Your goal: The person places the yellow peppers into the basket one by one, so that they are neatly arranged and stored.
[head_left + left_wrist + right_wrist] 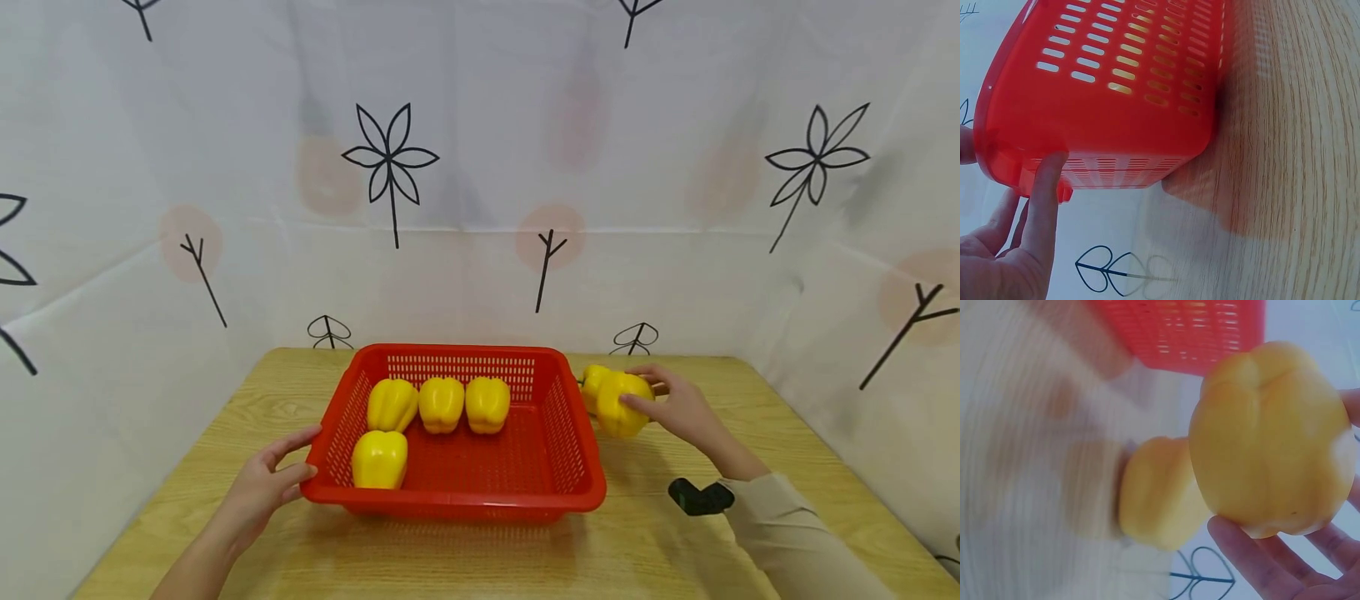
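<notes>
A red plastic basket [480, 500] with slotted walls holds several yellow bell peppers [441, 405] along its back and left side. At its left edge, my left hand [258, 483] grips the rim; the left wrist view has the thumb against the outer wall [1122, 119] and a finger at the rim. To the right of the basket, my right hand [678, 410] holds a yellow bell pepper [1272, 444] above the table, fingers and thumb round its sides. Partly hidden behind it in the head view, another yellow bell pepper [1163, 494] lies on the table.
All of this is on a light wood-grain table [465, 567]. A white cloth [480, 150] printed with flowers and twigs hangs behind and at both sides. A dark object [700, 497] sits at the right wrist by the beige sleeve [787, 525].
</notes>
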Motion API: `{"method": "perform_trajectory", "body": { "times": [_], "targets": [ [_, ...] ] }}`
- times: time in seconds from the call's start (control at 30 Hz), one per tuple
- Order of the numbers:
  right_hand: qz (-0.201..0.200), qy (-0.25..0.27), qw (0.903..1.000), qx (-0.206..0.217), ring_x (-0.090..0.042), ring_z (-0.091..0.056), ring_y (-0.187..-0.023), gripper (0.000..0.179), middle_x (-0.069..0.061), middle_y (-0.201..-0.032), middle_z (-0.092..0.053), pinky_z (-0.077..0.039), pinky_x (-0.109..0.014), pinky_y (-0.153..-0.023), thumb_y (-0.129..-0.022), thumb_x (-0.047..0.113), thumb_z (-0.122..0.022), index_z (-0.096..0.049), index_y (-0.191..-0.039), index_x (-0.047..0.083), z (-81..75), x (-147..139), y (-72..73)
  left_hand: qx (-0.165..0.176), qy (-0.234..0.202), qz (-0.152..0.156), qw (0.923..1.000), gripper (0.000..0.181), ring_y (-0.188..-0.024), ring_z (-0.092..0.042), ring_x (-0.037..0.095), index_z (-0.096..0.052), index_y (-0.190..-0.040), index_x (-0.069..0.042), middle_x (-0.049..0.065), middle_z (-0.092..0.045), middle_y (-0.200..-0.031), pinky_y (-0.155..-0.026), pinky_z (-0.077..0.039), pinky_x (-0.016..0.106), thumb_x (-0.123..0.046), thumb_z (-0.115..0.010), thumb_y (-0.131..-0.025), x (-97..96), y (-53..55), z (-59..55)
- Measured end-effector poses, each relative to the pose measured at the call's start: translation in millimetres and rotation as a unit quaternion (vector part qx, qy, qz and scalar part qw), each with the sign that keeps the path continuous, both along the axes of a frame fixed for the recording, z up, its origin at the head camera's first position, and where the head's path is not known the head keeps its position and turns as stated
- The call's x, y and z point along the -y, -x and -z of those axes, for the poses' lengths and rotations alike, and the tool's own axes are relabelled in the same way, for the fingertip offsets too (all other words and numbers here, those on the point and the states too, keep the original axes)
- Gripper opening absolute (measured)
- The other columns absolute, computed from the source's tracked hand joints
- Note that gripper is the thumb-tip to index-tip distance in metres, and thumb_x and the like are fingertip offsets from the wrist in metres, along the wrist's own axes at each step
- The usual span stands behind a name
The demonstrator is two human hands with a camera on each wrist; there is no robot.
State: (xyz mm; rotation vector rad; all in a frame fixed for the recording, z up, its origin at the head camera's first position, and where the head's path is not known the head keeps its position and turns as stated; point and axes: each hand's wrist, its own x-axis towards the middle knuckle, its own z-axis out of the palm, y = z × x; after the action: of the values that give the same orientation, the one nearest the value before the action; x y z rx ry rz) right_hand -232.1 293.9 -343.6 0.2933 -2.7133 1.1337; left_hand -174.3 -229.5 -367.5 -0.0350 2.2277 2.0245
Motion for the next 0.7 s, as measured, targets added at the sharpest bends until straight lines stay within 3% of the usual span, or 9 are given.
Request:
{"method": "perform_trajectory", "body": {
  "times": [0.7],
  "targets": [
    [-0.012, -0.007, 0.9999, -0.01, -0.041, -0.05, -0.104, 0.051, -0.024, -0.119, -0.052, -0.053, -0.036, -0.067, -0.087, 0.034, -0.064, -0.051, -0.126, 0.003, -40.5, 16, 2.8, 0.014, 0.007, -0.008, 0.9998, 0.061, -0.1, -0.058, 0.02, -0.031, -0.143, 0.001, 0.017, -0.024, -0.144, -0.083, -0.051, 0.033, -0.002, -0.055, -0.087, -0.5, 0.6, -4.7]
  ]
}}
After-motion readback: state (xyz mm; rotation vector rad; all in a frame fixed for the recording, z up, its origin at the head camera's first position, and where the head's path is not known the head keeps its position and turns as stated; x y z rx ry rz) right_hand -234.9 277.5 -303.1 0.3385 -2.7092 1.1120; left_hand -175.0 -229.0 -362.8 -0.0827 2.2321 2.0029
